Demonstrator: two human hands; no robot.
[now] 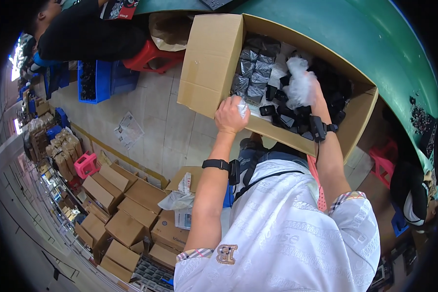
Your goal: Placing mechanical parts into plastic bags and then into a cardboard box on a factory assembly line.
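Note:
A large open cardboard box (214,53) stands in front of me at the edge of a green table. My left hand (230,116) is at the box's near left rim, its fingers closed around a shiny plastic-wrapped packet (242,108); what the wrapping holds is hidden. Over the box's middle, my right hand (314,87) grips crumpled clear plastic bags (298,85), which partly hide its fingers. Silvery wrapped packets (258,73) are stacked in rows at the box's left side. Loose black plastic parts (287,114) lie heaped at the middle and right.
The green table (350,29) curves along the far side. At the left are a blue bin (93,82) and a red stool (153,56), with a seated person (87,34) in black. Several cardboard boxes (131,214) crowd the floor at lower left. Another person (409,190) is at far right by a pink stool (384,160).

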